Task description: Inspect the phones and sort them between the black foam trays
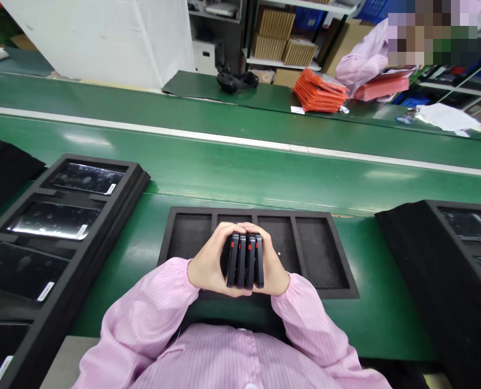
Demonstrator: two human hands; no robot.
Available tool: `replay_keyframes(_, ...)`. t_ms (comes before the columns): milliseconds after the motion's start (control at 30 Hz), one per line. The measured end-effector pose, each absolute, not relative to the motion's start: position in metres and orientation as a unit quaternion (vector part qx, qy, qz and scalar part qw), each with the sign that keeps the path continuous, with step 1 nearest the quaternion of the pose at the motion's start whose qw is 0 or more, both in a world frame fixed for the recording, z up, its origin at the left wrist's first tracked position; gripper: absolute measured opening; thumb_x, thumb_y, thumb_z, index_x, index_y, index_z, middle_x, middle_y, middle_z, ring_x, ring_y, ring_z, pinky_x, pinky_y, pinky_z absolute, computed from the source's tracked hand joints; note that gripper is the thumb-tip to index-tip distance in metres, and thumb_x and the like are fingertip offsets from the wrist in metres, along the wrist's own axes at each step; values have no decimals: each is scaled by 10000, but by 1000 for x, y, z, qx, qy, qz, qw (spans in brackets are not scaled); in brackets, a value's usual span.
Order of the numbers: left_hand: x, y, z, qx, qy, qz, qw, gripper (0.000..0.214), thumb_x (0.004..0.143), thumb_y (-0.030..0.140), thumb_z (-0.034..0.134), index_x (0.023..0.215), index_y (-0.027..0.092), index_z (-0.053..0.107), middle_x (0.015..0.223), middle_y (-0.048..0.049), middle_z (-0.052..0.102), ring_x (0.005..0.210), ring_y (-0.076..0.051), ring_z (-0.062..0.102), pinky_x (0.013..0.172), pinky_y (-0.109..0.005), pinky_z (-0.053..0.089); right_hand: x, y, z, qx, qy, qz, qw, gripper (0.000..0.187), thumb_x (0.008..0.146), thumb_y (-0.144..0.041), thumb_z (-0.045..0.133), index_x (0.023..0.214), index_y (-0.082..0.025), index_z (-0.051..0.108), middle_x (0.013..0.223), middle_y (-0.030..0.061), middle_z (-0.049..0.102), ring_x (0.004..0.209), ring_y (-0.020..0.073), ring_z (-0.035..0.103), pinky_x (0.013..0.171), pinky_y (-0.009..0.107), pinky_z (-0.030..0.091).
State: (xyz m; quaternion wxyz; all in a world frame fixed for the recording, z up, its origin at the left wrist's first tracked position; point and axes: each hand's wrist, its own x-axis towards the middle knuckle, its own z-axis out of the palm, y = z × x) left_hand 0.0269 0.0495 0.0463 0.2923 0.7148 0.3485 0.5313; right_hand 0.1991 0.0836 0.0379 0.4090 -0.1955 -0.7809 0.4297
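Between my two hands stands a row of several thin black phones (244,262), held on edge side by side, with small red marks near their far ends. My left hand (211,265) is wrapped round the left side of the row, and my right hand (273,267) grips its right side. The fingers of both hands come together at the far end. Below the hands on the green bench lies a black foam tray (320,254) with a row of rectangular compartments. My hands and the phones hide part of it.
At left, a stacked black foam tray (114,210) holds several dark glossy panels with white labels. Another tall stack of foam trays (419,259) stands at right. Beyond the white strip lie orange packets (320,92) and a black object (237,81); a co-worker's sleeve (364,56) is behind.
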Motion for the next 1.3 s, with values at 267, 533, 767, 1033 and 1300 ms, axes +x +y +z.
replay_keyframes(267,28,49,47,709,341,539,301,899,549,576,845,1269,260,409,1146,-91,464,1067,-298,534,921,-488,489,199,84,40,-180,-778,432,419,914,655,-475,832,1388,-294,318,1378,130,442,1300,315,462,1103,517,391)
replay_keyframes(533,30,44,43,707,340,547,293,930,531,578,852,1281,263,401,1135,-94,466,1050,-298,551,891,-481,524,199,82,44,-163,-786,427,416,892,686,-492,805,1412,-316,318,1378,120,439,1312,309,457,1114,516,388)
replay_keyframes(767,31,-2,44,801,328,469,178,636,783,441,716,1276,185,406,1194,-141,567,1253,-289,502,1169,-525,316,224,39,59,-170,-859,369,312,832,790,-238,715,1468,-218,234,1490,197,330,1439,311,302,1150,529,357)
replay_keyframes(1033,22,-3,8,877,265,401,-11,160,948,249,523,1101,206,543,1204,-92,625,1412,-236,348,1217,-546,209,229,34,14,-134,-905,223,337,830,896,-66,519,1544,-317,63,1617,99,131,1500,276,142,1089,523,445)
replay_keyframes(1300,25,-5,-22,861,359,355,65,708,747,338,801,1329,233,412,1611,-199,77,1470,-391,188,1122,-627,351,226,20,9,-247,-887,313,233,1036,699,5,502,1556,-182,-49,1625,137,-104,1506,316,20,1135,544,369)
